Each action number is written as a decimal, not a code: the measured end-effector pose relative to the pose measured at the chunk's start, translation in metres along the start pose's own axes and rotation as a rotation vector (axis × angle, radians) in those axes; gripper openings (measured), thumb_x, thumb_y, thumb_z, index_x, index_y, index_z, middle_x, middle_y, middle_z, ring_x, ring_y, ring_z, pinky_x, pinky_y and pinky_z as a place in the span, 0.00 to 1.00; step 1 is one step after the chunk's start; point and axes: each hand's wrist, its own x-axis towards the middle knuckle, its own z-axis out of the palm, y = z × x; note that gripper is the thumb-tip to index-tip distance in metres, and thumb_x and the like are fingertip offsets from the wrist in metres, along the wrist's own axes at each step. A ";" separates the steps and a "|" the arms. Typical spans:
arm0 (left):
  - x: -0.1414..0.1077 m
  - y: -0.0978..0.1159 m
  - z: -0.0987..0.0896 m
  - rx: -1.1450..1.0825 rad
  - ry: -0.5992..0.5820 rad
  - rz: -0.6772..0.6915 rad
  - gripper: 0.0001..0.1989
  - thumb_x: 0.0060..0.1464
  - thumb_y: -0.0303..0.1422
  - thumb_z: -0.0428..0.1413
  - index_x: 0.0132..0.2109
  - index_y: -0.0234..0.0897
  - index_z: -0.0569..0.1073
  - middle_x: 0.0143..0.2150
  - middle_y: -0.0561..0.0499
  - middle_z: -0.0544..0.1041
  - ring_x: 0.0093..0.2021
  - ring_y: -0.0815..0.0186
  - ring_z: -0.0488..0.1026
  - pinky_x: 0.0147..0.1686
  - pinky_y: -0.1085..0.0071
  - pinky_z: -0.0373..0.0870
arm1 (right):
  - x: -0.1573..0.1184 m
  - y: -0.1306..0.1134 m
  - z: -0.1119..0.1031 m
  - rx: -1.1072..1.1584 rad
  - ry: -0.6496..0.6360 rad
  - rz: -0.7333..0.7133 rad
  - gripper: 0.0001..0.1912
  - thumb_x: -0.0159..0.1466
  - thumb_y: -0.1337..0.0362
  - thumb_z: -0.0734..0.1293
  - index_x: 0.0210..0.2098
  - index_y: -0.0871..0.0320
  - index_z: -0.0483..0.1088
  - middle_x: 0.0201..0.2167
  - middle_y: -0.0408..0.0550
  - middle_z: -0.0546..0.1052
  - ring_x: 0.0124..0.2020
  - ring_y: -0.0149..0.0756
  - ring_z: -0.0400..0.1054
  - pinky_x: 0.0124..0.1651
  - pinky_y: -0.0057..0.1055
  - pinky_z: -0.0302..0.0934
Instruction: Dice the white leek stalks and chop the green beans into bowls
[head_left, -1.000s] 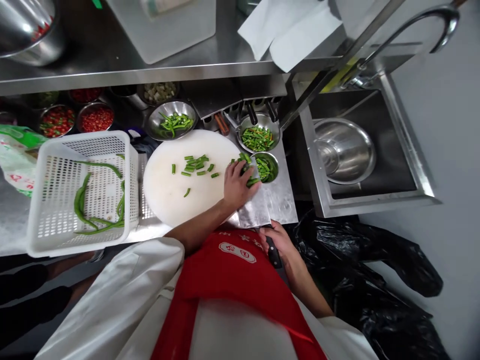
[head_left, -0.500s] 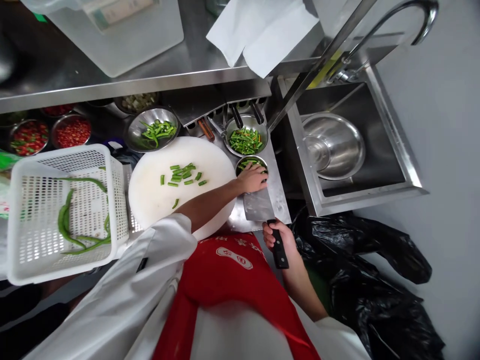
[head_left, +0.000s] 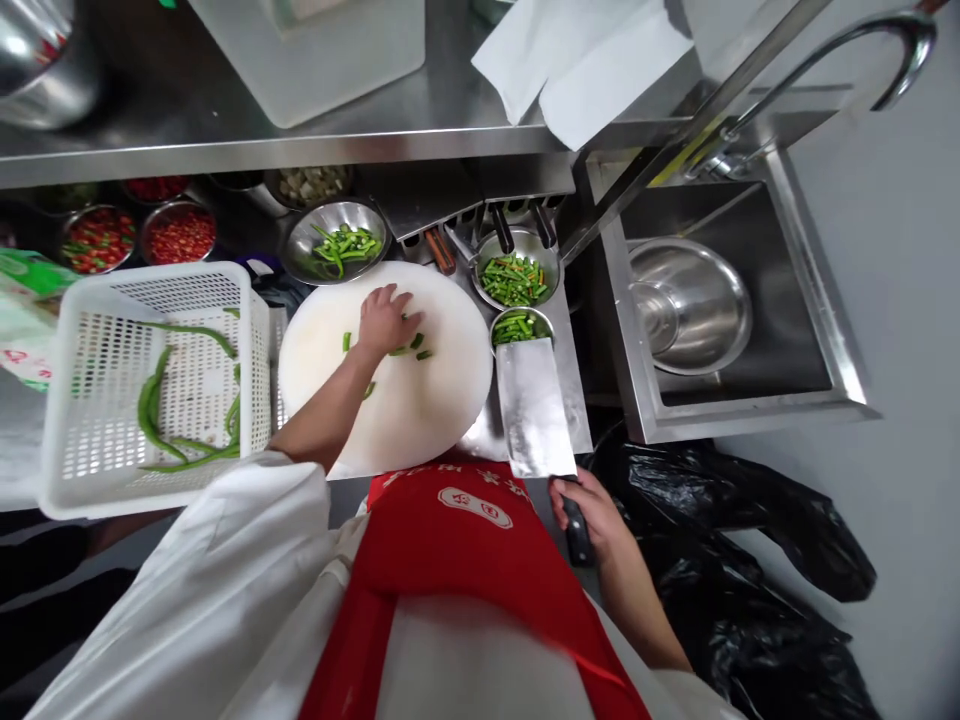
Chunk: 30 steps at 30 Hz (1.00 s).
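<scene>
Green bean pieces (head_left: 417,341) lie on the round white cutting board (head_left: 420,410), partly covered by the left hand (head_left: 385,322), whose fingers are held spread, palm down; whether any piece is pinched beneath cannot be told. These pieces are already cut to short lengths, but judged as not yet collected. More such pieces are held in the small metal bowl (head_left: 493,334) just beside the board, so gathering appears partly done. By the right hand (head_left: 589,508), a cleaver (head_left: 534,405) is gripped, fingers clamped around its handle, its flat blade extended over the bench (head_left: 576,390) and its far end near that bowl. Further left, a few uncut pods (head_left: 151,405) are left in the white plastic basket (head_left: 150,502); cutting therefore seems well advanced, though not complete if those are meant to be cut too.
</scene>
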 end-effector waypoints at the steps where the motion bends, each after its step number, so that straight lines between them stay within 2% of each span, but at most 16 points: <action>1: -0.014 -0.006 -0.001 0.047 -0.004 -0.016 0.25 0.60 0.45 0.56 0.59 0.38 0.74 0.66 0.38 0.67 0.67 0.43 0.60 0.66 0.44 0.55 | 0.014 -0.001 0.009 0.009 -0.047 0.016 0.17 0.51 0.53 0.75 0.25 0.55 0.66 0.16 0.39 0.67 0.14 0.30 0.59 0.17 0.28 0.52; 3: -0.043 -0.005 0.005 0.091 -0.029 0.019 0.27 0.59 0.47 0.56 0.62 0.40 0.72 0.70 0.40 0.62 0.70 0.41 0.55 0.68 0.41 0.49 | 0.042 -0.004 0.028 0.015 -0.116 0.036 0.18 0.50 0.52 0.75 0.26 0.55 0.65 0.17 0.38 0.68 0.14 0.29 0.59 0.17 0.27 0.52; 6: -0.075 0.012 0.016 0.071 -0.021 0.089 0.26 0.61 0.49 0.53 0.61 0.42 0.73 0.68 0.42 0.66 0.69 0.45 0.58 0.70 0.43 0.45 | 0.075 -0.012 0.055 -0.018 -0.165 0.020 0.19 0.49 0.53 0.75 0.28 0.55 0.65 0.17 0.37 0.69 0.15 0.29 0.60 0.17 0.27 0.55; 8: -0.086 0.014 0.016 0.034 0.023 0.073 0.25 0.62 0.49 0.52 0.59 0.41 0.74 0.67 0.42 0.67 0.69 0.49 0.59 0.71 0.46 0.44 | 0.089 -0.018 0.069 -0.036 -0.191 -0.002 0.18 0.49 0.53 0.75 0.29 0.55 0.65 0.18 0.37 0.70 0.15 0.29 0.61 0.18 0.27 0.57; 10: -0.089 0.002 0.009 0.017 0.099 -0.027 0.26 0.62 0.50 0.52 0.59 0.40 0.74 0.68 0.41 0.65 0.69 0.49 0.58 0.72 0.47 0.43 | 0.096 -0.022 0.079 -0.051 -0.216 -0.013 0.17 0.49 0.54 0.74 0.30 0.55 0.65 0.18 0.36 0.70 0.15 0.28 0.61 0.18 0.27 0.58; 13: -0.088 -0.033 -0.006 0.038 0.163 -0.226 0.31 0.61 0.52 0.51 0.63 0.37 0.71 0.71 0.38 0.61 0.71 0.45 0.54 0.71 0.43 0.41 | 0.102 -0.027 0.093 -0.097 -0.275 -0.014 0.16 0.50 0.56 0.73 0.29 0.55 0.64 0.18 0.36 0.70 0.15 0.29 0.61 0.17 0.27 0.58; 15: -0.086 -0.051 -0.010 0.039 0.103 -0.226 0.33 0.61 0.53 0.50 0.66 0.37 0.68 0.72 0.39 0.59 0.73 0.44 0.51 0.71 0.42 0.41 | 0.104 -0.029 0.102 -0.139 -0.314 -0.021 0.14 0.50 0.56 0.72 0.28 0.55 0.64 0.18 0.37 0.70 0.15 0.29 0.61 0.17 0.27 0.59; 17: -0.086 -0.056 -0.010 0.016 0.001 -0.106 0.34 0.61 0.53 0.50 0.67 0.39 0.66 0.72 0.40 0.59 0.73 0.46 0.50 0.71 0.44 0.42 | 0.106 -0.030 0.112 -0.170 -0.344 -0.025 0.13 0.50 0.57 0.71 0.28 0.55 0.64 0.17 0.37 0.70 0.15 0.29 0.61 0.17 0.28 0.59; 20: -0.094 -0.040 -0.003 -0.023 -0.090 0.085 0.37 0.59 0.55 0.53 0.69 0.40 0.64 0.72 0.41 0.59 0.73 0.46 0.52 0.71 0.45 0.44 | 0.106 -0.030 0.129 -0.208 -0.371 -0.038 0.11 0.52 0.58 0.69 0.27 0.55 0.64 0.17 0.37 0.70 0.15 0.30 0.62 0.18 0.28 0.59; 22: -0.106 -0.024 0.003 -0.034 -0.068 0.105 0.39 0.57 0.57 0.55 0.68 0.40 0.65 0.72 0.40 0.58 0.72 0.45 0.53 0.71 0.45 0.46 | 0.104 -0.029 0.140 -0.257 -0.400 -0.055 0.09 0.52 0.59 0.67 0.27 0.55 0.64 0.16 0.37 0.70 0.15 0.30 0.63 0.18 0.27 0.59; 24: -0.123 -0.008 0.010 -0.034 0.011 0.031 0.40 0.56 0.57 0.56 0.67 0.38 0.66 0.72 0.37 0.58 0.72 0.44 0.53 0.70 0.45 0.48 | 0.103 -0.028 0.152 -0.308 -0.446 -0.057 0.06 0.53 0.60 0.66 0.26 0.55 0.64 0.15 0.37 0.69 0.15 0.30 0.63 0.18 0.26 0.59; 27: -0.145 0.008 0.020 -0.067 0.191 -0.164 0.34 0.60 0.53 0.54 0.65 0.35 0.68 0.71 0.34 0.58 0.71 0.44 0.54 0.68 0.45 0.54 | 0.103 -0.025 0.168 -0.340 -0.517 -0.040 0.06 0.52 0.62 0.66 0.24 0.56 0.65 0.14 0.38 0.69 0.13 0.29 0.62 0.18 0.25 0.57; 30: -0.150 0.018 0.029 -0.153 0.374 -0.327 0.26 0.64 0.47 0.50 0.61 0.35 0.71 0.69 0.35 0.59 0.69 0.49 0.57 0.67 0.48 0.58 | 0.106 -0.025 0.177 -0.335 -0.562 -0.042 0.05 0.52 0.63 0.66 0.22 0.56 0.66 0.13 0.38 0.70 0.12 0.29 0.61 0.16 0.25 0.55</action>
